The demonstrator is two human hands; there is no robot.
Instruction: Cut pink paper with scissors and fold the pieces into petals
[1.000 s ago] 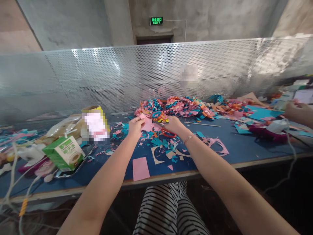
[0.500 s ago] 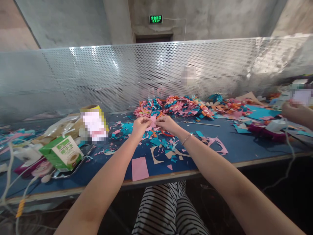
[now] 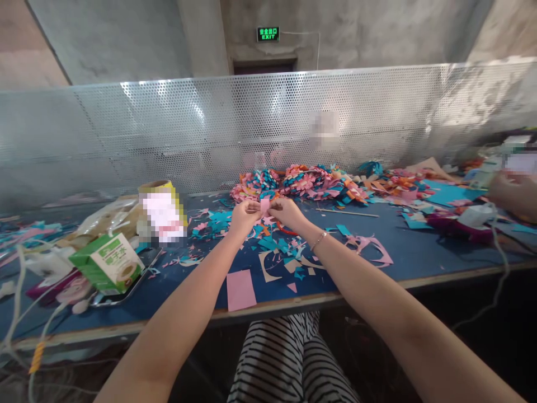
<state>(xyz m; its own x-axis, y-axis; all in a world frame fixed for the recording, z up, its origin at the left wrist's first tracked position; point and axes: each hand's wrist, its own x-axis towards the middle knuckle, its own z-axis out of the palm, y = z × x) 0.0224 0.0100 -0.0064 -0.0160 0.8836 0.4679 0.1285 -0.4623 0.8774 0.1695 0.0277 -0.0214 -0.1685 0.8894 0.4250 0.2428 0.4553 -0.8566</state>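
Note:
Between my two hands is a small pink paper piece (image 3: 265, 207), bent into a curve. My left hand (image 3: 245, 215) pinches its left side, and my right hand (image 3: 287, 212) pinches its right side. Just behind them lie heaps of pink, blue and orange paper flowers (image 3: 310, 182). Blue paper scraps (image 3: 272, 243) are scattered below my hands. Nearer the table edge rests a flat pink paper rectangle (image 3: 241, 290), beside a cream cut-out offcut (image 3: 268, 267).
A green drink carton (image 3: 109, 263) and a yellow container (image 3: 178, 204) stand on the left. A thin stick (image 3: 348, 212) lies right of my hands. A perforated metal screen (image 3: 210, 129) closes the table's back. Another person's hand (image 3: 514, 193) is at far right.
The pink paper piece was flatter and now curves over between my fingers. My hands have hardly shifted. The other person's hand at the right has moved slightly.

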